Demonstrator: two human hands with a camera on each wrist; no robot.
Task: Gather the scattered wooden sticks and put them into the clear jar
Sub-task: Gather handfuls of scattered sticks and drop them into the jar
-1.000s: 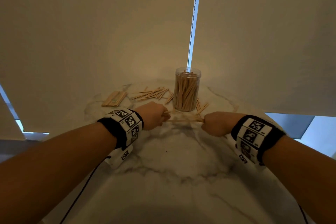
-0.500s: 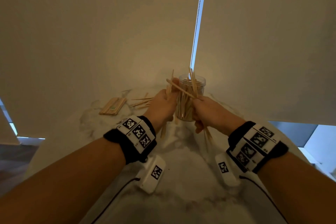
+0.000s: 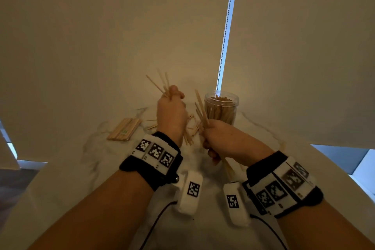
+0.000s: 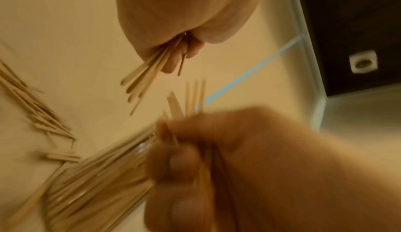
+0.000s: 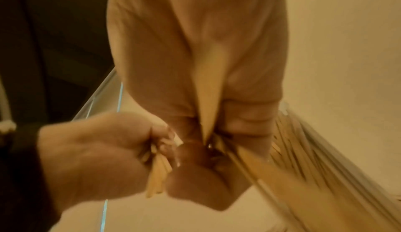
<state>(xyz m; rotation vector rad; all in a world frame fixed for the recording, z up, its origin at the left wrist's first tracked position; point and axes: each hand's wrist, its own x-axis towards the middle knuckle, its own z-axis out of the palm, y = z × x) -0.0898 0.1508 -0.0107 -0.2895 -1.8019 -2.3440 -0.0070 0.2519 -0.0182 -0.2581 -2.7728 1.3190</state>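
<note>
A: What is each grip doing?

B: The left hand (image 3: pixel 172 115) is clenched around a small bundle of thin pale wooden sticks (image 3: pixel 160 85), raised above the white marble-patterned tabletop (image 3: pixel 105 168); their tips fan up and to the left. The right hand (image 3: pixel 221 138) grasps a second bundle of sticks (image 3: pixel 200 109), with ends poking out above and below the fist.

A: And the jar?

B: The clear round plastic jar (image 3: pixel 221 108) stands upright on the tabletop just beyond the right hand, packed with upright sticks, its mouth uncovered.

A: Anything left lying loose?

B: Yes, scattered sticks (image 3: pixel 151 126) lie behind the left hand, and a flat packet of sticks (image 3: pixel 124 129) rests farther left. Both wrist views are blurred.
</note>
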